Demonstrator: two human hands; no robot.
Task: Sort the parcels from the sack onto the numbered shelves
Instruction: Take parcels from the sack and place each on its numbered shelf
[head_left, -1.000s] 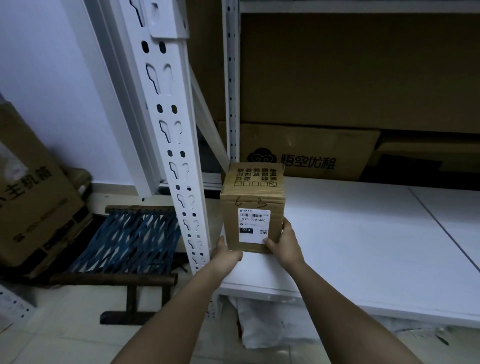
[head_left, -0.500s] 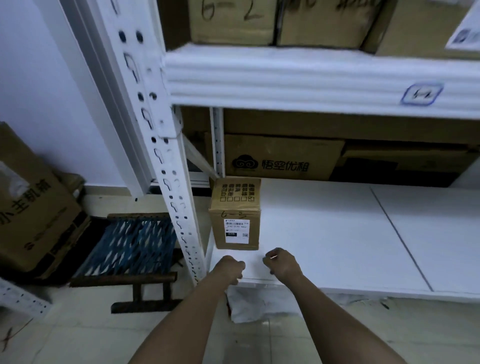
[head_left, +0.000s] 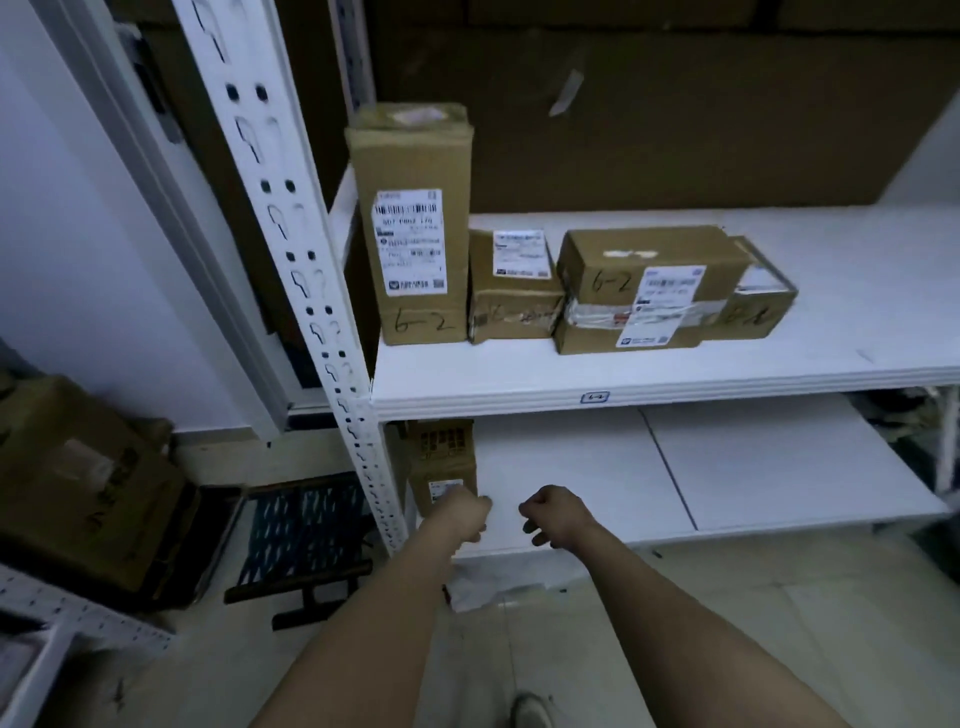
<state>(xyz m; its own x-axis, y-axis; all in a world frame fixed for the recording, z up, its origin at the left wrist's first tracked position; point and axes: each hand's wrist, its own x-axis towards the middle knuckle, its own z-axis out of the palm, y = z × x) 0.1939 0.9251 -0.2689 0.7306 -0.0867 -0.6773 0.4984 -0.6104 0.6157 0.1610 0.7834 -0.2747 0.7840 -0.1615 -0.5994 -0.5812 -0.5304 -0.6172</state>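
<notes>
A small cardboard parcel (head_left: 442, 462) with a white label stands at the left end of the lower white shelf (head_left: 753, 467), right beside the perforated upright. My left hand (head_left: 464, 515) hangs in front of its lower edge, fingers curled, holding nothing. My right hand (head_left: 555, 517) is a little to the right, also curled and empty, over the shelf's front edge. On the upper shelf (head_left: 675, 379), tagged 6-2, stand a tall parcel (head_left: 413, 223) and several flatter parcels (head_left: 649, 291) marked 6-2.
A white perforated upright (head_left: 306, 291) rises left of the shelves. A folding stool with blue webbing (head_left: 301, 535) and a large cardboard box (head_left: 78, 488) sit on the floor at left. White plastic (head_left: 488, 587) lies under the lower shelf. Cardboard lines the rack's back.
Both hands let go of the small parcel, now left standing on the lower shelf, and drew back. The view rose, bringing the upper 6-2 shelf and its parcels into sight.
</notes>
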